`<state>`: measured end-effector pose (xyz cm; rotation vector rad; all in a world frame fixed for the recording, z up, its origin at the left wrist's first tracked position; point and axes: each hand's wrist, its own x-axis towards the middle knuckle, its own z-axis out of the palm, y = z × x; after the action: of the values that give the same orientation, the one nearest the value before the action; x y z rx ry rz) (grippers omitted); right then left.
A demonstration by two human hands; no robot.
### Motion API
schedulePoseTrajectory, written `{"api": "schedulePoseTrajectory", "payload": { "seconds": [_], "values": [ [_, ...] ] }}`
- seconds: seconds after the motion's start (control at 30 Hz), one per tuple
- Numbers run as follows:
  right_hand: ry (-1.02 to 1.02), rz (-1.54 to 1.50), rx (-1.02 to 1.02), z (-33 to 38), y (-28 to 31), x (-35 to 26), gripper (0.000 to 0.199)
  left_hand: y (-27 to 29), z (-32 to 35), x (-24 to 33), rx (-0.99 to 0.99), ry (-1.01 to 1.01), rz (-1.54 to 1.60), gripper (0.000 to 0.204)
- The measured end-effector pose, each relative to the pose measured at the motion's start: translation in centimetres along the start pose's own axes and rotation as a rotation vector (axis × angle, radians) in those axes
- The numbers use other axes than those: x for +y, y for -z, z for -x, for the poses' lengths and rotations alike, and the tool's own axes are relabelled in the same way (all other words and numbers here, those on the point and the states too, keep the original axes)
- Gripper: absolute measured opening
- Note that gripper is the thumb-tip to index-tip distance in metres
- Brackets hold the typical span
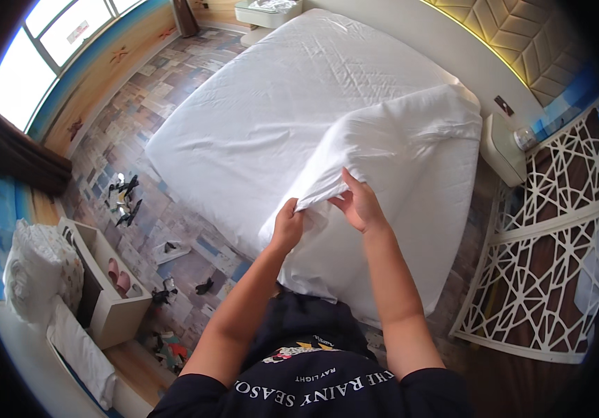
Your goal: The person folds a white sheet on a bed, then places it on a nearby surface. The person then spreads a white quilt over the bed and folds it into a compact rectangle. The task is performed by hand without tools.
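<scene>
Both of my hands meet at one gathered edge of the white cotton bed sheet (397, 139), lifted above the near corner of the wide white-covered mattress (271, 104). My left hand (288, 226) is clenched on a pinch of that edge, knuckles toward the camera, so the cloth hangs from a fixed point. My right hand (361, 205) grips the same fold just beside it, thumb and fingers closed along the hem, palm turned inward; the two grips are near each other and keep the fold taut between them. From there the raised sheet runs up and away to the far right corner of the bed, where it bunches against the pale padded headboard (453, 49), while the rest of the mattress lies flat and smooth. Hidden from view: the fingertips of my left hand, buried in the cloth, and the bed's near edge, covered by the hanging sheet and my dark shirt. Small dark objects scattered on the patterned wooden floor (174, 90) are too small to identify. A white bedside cabinet (501, 150) is partly cut off by the latticed white screen (550, 237).
</scene>
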<state>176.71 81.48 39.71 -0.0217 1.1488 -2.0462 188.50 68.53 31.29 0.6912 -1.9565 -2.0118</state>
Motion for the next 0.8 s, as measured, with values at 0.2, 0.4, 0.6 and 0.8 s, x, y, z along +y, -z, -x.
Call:
{"api": "schedulePoseTrajectory", "payload": {
  "seconds": [0.2,0.4,0.6,0.8],
  "values": [
    [-0.105,0.422,0.082,-0.9,8.2,7.1,0.065,1.5,-0.3,4.4,-0.016,0.267,0.259,0.018],
    [-0.328,-0.022,-0.176,1.1,7.5,9.9,0.062,1.7,-0.6,5.6,-0.082,0.386,0.228,0.017],
    [-0.384,-0.146,-0.137,0.5,6.1,9.3,0.039,2.8,-1.2,2.3,0.362,-0.243,-0.018,0.022],
    [-0.456,-0.481,-0.101,0.8,3.5,7.1,0.041,2.0,5.6,3.2,-0.19,0.182,-0.335,0.04]
  ]
}}
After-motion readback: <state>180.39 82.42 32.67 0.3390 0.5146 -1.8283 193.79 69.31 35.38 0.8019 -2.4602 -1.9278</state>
